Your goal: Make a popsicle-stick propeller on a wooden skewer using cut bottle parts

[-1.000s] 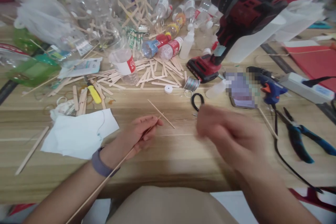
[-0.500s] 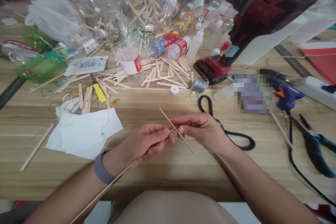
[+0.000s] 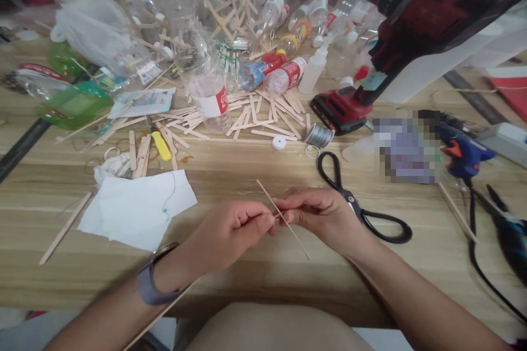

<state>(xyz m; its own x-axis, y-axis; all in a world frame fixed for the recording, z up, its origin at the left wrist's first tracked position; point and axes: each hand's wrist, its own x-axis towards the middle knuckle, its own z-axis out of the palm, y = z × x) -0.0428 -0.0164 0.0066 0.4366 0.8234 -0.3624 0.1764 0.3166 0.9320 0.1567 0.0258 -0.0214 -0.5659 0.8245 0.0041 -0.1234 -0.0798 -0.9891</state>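
My left hand (image 3: 236,236) is closed around a long thin wooden stick (image 3: 158,318), which runs back beneath my wrist toward the lower left. A short thin wooden stick (image 3: 297,239) lies crosswise at the long one's tip, slanting down to the right. My right hand (image 3: 323,214) pinches at this crossing, its thumb and fingertips close to my left fingertips. How the two sticks are joined is hidden by the fingers. Black-handled scissors (image 3: 349,200) lie just beyond my right hand, partly covered by it. White paper (image 3: 132,211) rests to the left of my left hand.
Plastic bottles (image 3: 212,104) and loose craft sticks (image 3: 247,112) crowd the table's back. A red cordless drill (image 3: 395,49) stands at right, near a blue glue gun (image 3: 465,148) and pliers (image 3: 508,230). A yellow-handled tool (image 3: 160,145) and a thread spool (image 3: 319,135) lie ahead.
My left hand has turned so its back faces up more, its fingers curled in tighter. The crossed short stick sits slightly lower and steeper. The whole view has shifted a little.
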